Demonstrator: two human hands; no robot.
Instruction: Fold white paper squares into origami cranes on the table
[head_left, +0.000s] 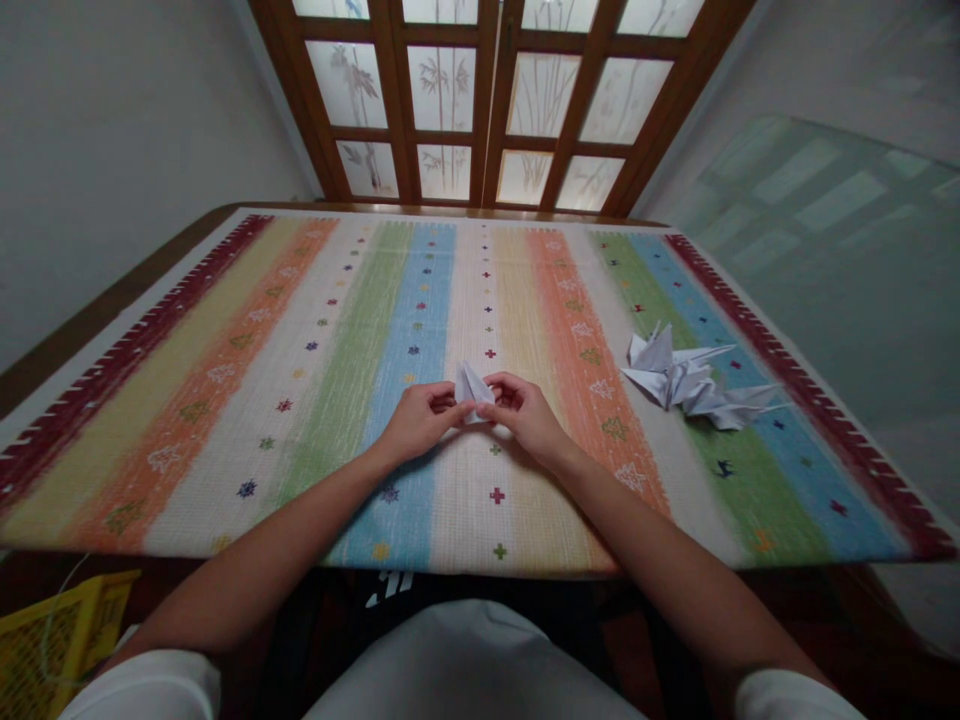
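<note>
A small piece of folded white paper (472, 386), pointed at the top, is held just above the striped tablecloth (315, 400) in the middle of the table. My left hand (424, 418) pinches its left lower side between thumb and fingers. On the other side, my right hand (523, 409) grips the right lower edge in the same way. Both thumbs meet near the bottom of the paper and cover part of it. Off to the right, several folded white paper cranes (686, 380) lie in a cluster on the cloth.
Beyond the table's far edge stands a wooden door (487, 110) with frosted panes. A glass panel (840, 270) leans along the right wall. Below the table at the lower left is a yellow plastic crate (64, 640).
</note>
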